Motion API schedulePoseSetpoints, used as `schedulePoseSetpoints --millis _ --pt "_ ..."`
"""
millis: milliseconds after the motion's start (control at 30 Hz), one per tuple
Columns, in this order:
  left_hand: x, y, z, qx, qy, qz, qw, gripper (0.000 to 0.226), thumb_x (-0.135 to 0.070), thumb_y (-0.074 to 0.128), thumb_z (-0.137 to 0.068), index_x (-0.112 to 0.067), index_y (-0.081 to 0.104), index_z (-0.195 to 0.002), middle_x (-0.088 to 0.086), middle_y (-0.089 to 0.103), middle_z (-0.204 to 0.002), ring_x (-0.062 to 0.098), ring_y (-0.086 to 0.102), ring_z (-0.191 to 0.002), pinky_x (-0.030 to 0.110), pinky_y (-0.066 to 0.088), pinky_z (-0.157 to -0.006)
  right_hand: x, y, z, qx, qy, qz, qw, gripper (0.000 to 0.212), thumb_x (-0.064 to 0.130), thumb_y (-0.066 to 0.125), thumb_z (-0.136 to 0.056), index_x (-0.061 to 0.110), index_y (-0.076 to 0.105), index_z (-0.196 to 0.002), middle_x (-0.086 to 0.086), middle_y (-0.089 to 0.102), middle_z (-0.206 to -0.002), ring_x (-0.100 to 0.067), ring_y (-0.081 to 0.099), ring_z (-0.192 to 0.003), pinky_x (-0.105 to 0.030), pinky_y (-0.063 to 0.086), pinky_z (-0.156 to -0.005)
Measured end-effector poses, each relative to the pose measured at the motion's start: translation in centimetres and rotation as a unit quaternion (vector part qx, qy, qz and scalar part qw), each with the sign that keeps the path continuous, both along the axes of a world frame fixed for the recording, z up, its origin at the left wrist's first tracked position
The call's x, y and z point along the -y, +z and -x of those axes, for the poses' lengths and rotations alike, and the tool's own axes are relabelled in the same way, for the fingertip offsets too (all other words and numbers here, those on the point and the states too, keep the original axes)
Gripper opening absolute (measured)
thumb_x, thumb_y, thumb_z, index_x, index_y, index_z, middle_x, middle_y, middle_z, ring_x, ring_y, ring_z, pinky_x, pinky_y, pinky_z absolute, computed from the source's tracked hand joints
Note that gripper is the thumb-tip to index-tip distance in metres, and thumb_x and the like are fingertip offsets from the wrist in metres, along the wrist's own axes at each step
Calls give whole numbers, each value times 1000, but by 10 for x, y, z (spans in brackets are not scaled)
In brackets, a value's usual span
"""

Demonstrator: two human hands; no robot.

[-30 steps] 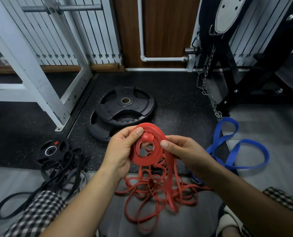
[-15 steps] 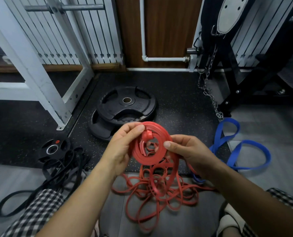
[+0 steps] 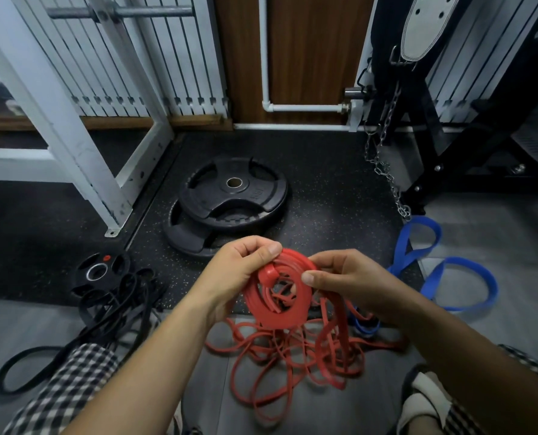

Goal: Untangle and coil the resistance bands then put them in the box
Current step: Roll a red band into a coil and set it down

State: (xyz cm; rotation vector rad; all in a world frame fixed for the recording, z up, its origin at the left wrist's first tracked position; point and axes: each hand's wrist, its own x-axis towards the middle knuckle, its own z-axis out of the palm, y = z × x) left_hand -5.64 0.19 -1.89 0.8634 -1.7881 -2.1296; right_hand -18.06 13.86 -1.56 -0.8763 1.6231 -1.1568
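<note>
This is a gym. Two black weight plates (image 3: 230, 199) lie stacked on speckled rubber flooring (image 3: 330, 189), a smaller plate (image 3: 99, 271) sits nearby, a white steel rack frame (image 3: 73, 120) stands on the left, and a lifting belt (image 3: 424, 26) with a chain (image 3: 383, 158) hangs from black equipment on the right.

Coil (image 3: 277, 290) above tangle (image 3: 292, 356), seemingly.

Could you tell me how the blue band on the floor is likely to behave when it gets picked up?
The blue band lies in flat, twisted loops on the floor, so it will probably hang limp and floppy when lifted. It looks wide and thin, so likely light. One end runs under the red band tangle near the right hand, so it may drag red strands along.
</note>
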Motion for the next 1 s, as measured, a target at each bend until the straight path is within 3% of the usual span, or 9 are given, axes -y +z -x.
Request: schedulePoseSetpoints --millis 67,167,300,400,533,800,933,1000 --pt "1 3 -1 4 -34 -11 999 26 -32 67 -63 -13 67 -82 1 63 -64 5 55 -50 18 47 -50 0 1 1 -12 6 -8 1000 11 10 60 -87 10 68 -94 -12 71 -85 -18 67 -76 -26 57 -71" --pt "-1 6 -2 8 -63 -3 998 28 -28 70 -60 -11 69 -83 1 68 -68 7 61 -57 18 50 -55 0 -1 0 -11 12 -7 1000 11 10 61 -86 9 68 -94 -17 69 -86 -26 65 -78 -42 54 -79" --pt "-3 4 -1 1 -22 15 1000 22 -25 70 -62 -9 69 -77 2 67 -65 9 60 -57 19 50 -55 1 -3 -1 -6 -8 0 1000 14 14 62 -84 6 67 -94 -26 67 -90 -31 61 -81 -49 51 -82" --pt "-2 4 -1 -10 -1 11 1000 21 -25 71 -60 -11 68 -75 3 67 -63 10 60 -55 19 49 -53 2 1 3 -3 -55 22 998 23 24 66 -75 11 70 -93 -19 70 -88 -25 64 -78 -40 55 -76" --pt "-3 0 0 -5 10 33 999 20 -27 71 -59 -13 69 -73 1 68 -64 9 61 -57 19 49 -54 2 -2 6 -52 -79 44 995 6 11 66 -81 13 69 -86 3 70 -70 -4 64 -65 -16 52 -61" --pt "0 4 1 -24 24 63 997 11 -22 72 -62 -16 70 -71 -1 69 -65 7 61 -59 17 49 -55 3 -4 2 -158 -58 32 985 9 23 60 -87 28 64 -82 0 70 -76 -12 68 -72 -33 57 -72" --pt "0 3 0 -34 29 101 994 8 -8 70 -74 -15 70 -72 -5 69 -63 4 61 -59 15 48 -56 1 -6 4 -250 -34 47 966 13 32 52 -92 36 62 -85 7 67 -83 -8 64 -81 -29 54 -75" --pt "0 6 0 -45 26 100 994 5 -10 70 -72 -14 70 -73 -4 69 -64 4 62 -60 15 49 -58 2 -7 4 -208 -41 49 976 13 28 52 -92 31 64 -85 7 65 -82 -7 63 -80 -29 53 -75"
